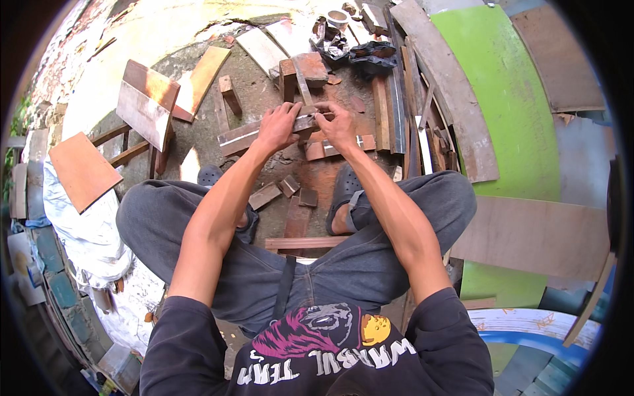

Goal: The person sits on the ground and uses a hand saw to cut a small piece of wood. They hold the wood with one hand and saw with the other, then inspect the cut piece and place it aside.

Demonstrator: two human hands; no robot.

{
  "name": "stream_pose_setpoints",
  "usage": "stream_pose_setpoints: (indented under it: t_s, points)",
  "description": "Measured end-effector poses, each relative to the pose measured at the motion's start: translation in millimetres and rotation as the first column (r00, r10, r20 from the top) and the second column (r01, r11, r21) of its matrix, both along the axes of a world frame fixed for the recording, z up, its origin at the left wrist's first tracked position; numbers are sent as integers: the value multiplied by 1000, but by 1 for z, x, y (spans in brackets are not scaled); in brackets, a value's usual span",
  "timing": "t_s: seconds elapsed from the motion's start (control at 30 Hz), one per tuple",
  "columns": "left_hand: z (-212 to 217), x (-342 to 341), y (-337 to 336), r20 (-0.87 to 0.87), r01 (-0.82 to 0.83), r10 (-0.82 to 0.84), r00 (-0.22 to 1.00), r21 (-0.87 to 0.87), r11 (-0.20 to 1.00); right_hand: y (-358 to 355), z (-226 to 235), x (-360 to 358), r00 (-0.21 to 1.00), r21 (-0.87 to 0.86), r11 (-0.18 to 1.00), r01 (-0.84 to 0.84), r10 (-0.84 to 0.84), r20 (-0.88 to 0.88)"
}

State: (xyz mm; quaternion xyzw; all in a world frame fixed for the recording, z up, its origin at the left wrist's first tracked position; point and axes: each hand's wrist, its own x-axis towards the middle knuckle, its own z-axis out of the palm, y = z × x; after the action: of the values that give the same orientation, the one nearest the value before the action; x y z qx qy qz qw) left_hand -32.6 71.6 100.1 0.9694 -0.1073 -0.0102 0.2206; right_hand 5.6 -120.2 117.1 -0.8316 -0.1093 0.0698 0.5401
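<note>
My left hand (279, 127) is closed over a brown wooden block (241, 138) with a white stripe along its side. The block lies raised across other wood in front of me. My right hand (335, 125) is bent in a pinch at the block's right end; whatever is between its fingertips is too small to make out. A thin wooden strip (302, 79) runs away from the fingertips, its far end by an upright block (287, 80) and a brick-like chunk (312, 69). Below my right hand lies another striped wooden piece (337, 146).
Small wood offcuts (265, 196) lie between my feet. Boards (146, 99) lean at the left beside white sheeting (86, 224). Long planks (449, 86) and a green panel (495, 86) line the right. Black plastic (373, 58) and a cup (337, 18) are at the back.
</note>
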Motion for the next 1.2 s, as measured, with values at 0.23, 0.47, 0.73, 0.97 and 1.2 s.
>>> stream_pose_setpoints:
  t_s: [0.23,0.47,0.73,0.97,1.2]
  points:
    - [-4,0,0,42,5,-5,999,16,1000,4,-7,1,998,20,1000,-12,11,56]
    - [-4,1,-1,37,2,-2,999,12,1000,4,-11,-2,995,-28,999,-41,43,91]
    - [-2,9,-6,-27,-81,82,996,23,996,5,-9,-2,1000,49,999,-23,22,14]
    - [-8,19,-14,-32,-101,106,994,128,987,2,-3,-2,1000,56,998,20,-20,-7]
    - [-3,20,-14,-72,-97,103,992,84,992,1,-2,-4,1000,22,1000,4,-5,28]
